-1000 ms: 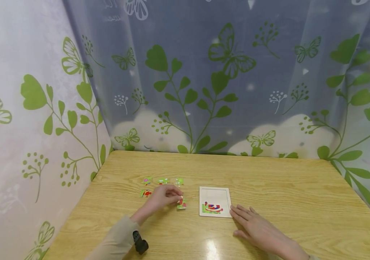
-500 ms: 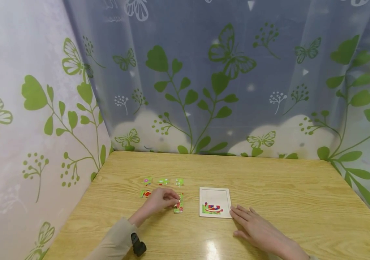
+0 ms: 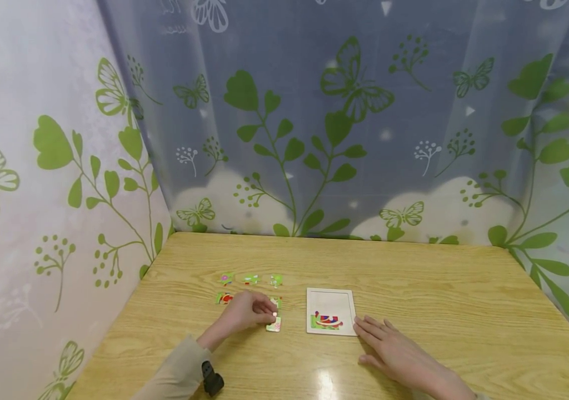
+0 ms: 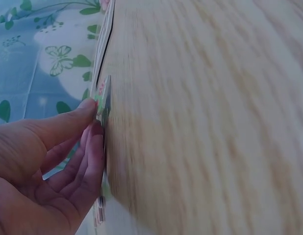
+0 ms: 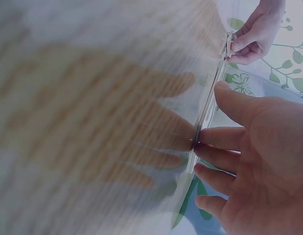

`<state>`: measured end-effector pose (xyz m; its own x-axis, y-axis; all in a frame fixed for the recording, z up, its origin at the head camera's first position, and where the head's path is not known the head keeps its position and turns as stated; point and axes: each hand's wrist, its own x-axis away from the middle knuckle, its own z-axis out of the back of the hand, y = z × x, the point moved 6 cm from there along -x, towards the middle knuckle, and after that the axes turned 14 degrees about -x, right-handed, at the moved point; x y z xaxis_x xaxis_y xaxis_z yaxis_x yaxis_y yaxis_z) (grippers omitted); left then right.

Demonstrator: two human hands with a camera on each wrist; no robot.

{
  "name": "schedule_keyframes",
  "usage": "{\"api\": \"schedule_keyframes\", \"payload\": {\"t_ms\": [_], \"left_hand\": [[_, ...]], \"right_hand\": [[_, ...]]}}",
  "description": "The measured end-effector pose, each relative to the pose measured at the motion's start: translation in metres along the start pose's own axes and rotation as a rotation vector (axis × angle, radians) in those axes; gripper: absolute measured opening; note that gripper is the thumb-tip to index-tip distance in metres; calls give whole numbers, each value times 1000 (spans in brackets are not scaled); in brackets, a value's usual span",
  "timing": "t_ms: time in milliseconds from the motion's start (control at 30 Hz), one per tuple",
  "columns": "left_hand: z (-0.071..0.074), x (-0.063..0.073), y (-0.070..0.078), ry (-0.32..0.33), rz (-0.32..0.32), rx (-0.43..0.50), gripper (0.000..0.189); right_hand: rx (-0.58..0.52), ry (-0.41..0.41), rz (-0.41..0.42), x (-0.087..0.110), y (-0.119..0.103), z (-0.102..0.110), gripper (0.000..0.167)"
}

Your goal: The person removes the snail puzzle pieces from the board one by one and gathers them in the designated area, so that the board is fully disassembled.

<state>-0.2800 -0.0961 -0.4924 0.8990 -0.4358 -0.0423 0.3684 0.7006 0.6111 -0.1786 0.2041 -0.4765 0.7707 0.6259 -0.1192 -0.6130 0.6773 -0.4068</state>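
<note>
Left hand (image 3: 248, 311) pinched one puzzle piece (image 3: 274, 325), outspread right hand (image 3: 395, 353) touched one board (image 3: 332, 301); I counted three back-row pieces (image 3: 251, 279) lower centre-left.

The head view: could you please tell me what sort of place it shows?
Probably a small screened-off tabletop workspace: butterfly-print curtains hang behind and beside a wooden table, which bears a puzzle board and loose pieces.

The left hand (image 3: 245, 312) partly hides a puzzle piece (image 3: 274, 326) (its details blurred).
</note>
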Motion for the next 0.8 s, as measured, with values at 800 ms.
{"api": "schedule_keyframes", "payload": {"t_ms": [800], "left_hand": [[2, 6, 11, 26, -2, -99, 9]], "right_hand": [[-8, -1, -4, -1, 0, 0, 63]]}}
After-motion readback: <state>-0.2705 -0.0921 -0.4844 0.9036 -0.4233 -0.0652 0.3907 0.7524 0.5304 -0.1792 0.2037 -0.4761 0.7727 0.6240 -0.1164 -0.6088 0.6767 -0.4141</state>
